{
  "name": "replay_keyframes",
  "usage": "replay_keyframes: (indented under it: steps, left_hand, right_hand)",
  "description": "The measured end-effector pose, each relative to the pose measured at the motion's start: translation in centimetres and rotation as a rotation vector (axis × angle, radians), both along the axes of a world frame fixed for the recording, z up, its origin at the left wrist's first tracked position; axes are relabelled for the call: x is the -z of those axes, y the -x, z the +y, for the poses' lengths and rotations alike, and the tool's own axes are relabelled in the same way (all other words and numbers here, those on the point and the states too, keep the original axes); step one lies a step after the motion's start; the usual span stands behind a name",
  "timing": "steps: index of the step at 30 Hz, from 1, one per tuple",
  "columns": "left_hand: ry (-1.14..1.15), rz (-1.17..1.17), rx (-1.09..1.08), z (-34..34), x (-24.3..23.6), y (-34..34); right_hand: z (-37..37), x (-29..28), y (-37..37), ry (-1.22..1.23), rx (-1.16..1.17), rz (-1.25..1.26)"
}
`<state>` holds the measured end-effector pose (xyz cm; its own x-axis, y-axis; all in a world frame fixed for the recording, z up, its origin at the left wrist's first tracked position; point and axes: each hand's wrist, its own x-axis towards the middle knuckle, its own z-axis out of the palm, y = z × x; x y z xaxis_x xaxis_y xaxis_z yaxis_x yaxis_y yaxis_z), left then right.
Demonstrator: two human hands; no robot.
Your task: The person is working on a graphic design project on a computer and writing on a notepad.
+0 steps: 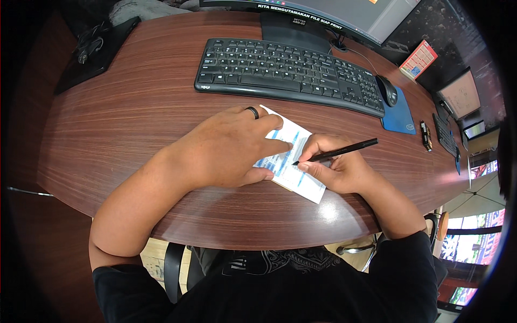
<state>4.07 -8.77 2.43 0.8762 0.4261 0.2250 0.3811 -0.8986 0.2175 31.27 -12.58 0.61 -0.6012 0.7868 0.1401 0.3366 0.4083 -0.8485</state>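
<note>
A white pad of paper point(309, 189) with blue printing lies tilted on the brown wooden desk, in front of the keyboard. Across its left side rests my left hand point(231, 145), fingers spread and pressing the sheet flat; a black ring sits on one finger. My right hand point(339, 169) grips a slim black pen point(347, 149) between thumb and fingers. The pen's tip meets the paper near its middle, and its back end points up to the right. Part of the printed sheet is hidden under my left hand.
Beyond the paper stands a black keyboard point(291, 72), with a black mouse point(386, 90) on a blue mouse pad point(398, 110) to its right. A monitor point(334, 16) rises behind. Farther right are a small black box point(426, 135) and a red-and-white desk calendar point(419, 59). Cables point(89, 46) lie far left.
</note>
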Motion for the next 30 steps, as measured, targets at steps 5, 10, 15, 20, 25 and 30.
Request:
replay_keyframes:
  steps: [5,10,15,20,25,30]
  left_hand:
    - [0.035,0.029,-0.006,0.1,-0.2,0.0]
    - [0.035,0.061,-0.021,-0.2,-0.3,-0.1]
    - [0.113,0.159,-0.045,-0.1,-1.1,-0.5]
    - [0.075,0.142,-0.018,-0.5,-1.7,-0.4]
    - [0.054,0.104,0.009,-0.3,-1.4,-0.1]
    - [0.038,0.114,0.024,-0.3,-1.4,-0.3]
  right_hand:
    - [0.0,0.1,-0.2,0.023,0.012,-0.016]
    - [0.6,-0.2,-0.7,0.126,0.095,0.025]
    - [1.2,0.1,-0.9,0.084,0.051,-0.01]
    - [0.8,0.1,-1.0,0.089,0.044,0.028]
    - [1.6,0.8,-1.0,-0.045,-0.039,0.028]
    - [1.1,0.1,-1.0,0.066,-0.015,-0.007]
